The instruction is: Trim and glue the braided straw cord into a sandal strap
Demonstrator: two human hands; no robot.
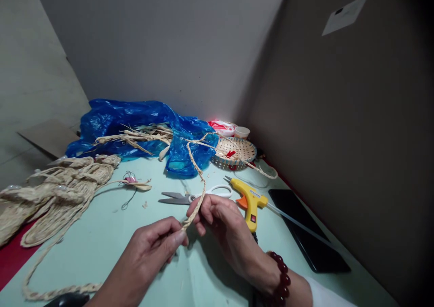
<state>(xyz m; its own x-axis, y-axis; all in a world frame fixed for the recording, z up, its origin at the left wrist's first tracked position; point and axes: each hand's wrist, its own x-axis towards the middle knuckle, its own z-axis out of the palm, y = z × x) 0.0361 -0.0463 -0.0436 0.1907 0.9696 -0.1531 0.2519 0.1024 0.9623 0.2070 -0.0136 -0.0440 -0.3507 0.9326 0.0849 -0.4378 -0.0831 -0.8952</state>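
Observation:
A pale braided straw cord rises between my hands toward the blue bag and the basket. My left hand pinches the cord between thumb and fingers. Just above and right of it, my right hand has its fingers curled at the cord, thumb bent in. Another stretch of braid curves across the table at the left and passes behind my left forearm. Behind my right hand lie grey-bladed scissors with white handles. A yellow glue gun with a clear glue stick rests to the right of that hand.
Woven straw slippers are stacked at the left. A blue plastic bag holds dry husk strips. Farther right stand a woven basket and a small cup. A black phone-like slab lies near the right wall.

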